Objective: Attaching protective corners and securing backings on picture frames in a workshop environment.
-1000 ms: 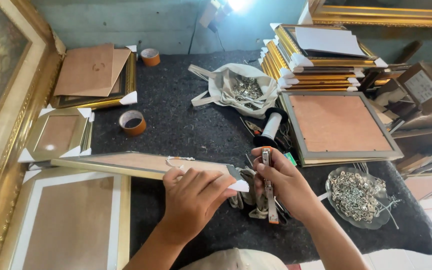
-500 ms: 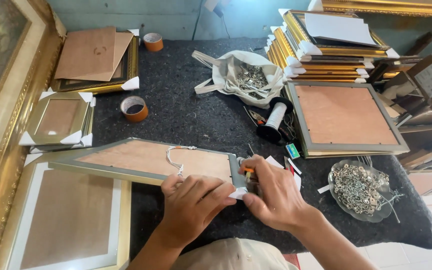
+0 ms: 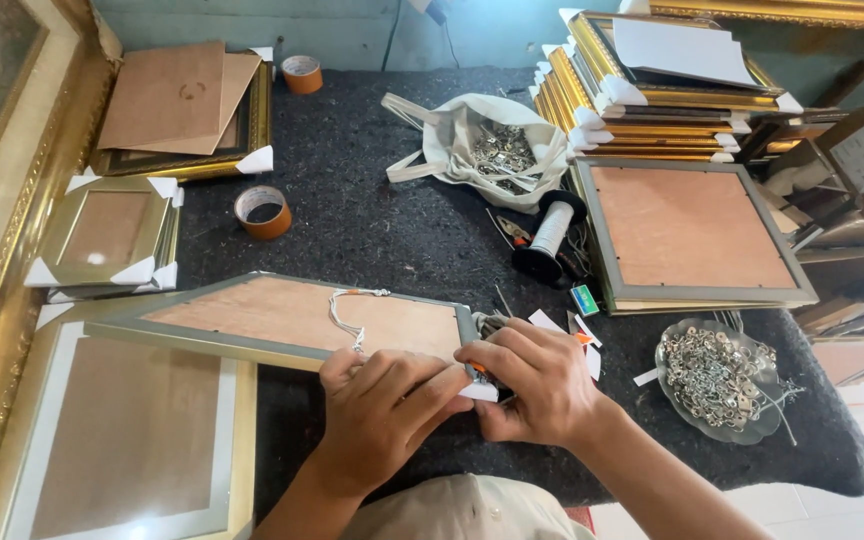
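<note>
Pressing my left hand (image 3: 382, 410) flat on the picture frame (image 3: 292, 320) lying back-up on the dark felt table (image 3: 392, 230) | right hand (image 3: 542, 385) is pinching an orange-handled tool (image 3: 479, 368) at the frame corner | I am keeping the frame steady, the tool square.

Both forearms are bare, no sleeves reaching the wrists. The left hand (image 3: 377, 415) and right hand (image 3: 537, 385) wear no gloves; rings or a watch seem absent. Near, a pale beige garment (image 3: 462, 510), probably trousers.
</note>
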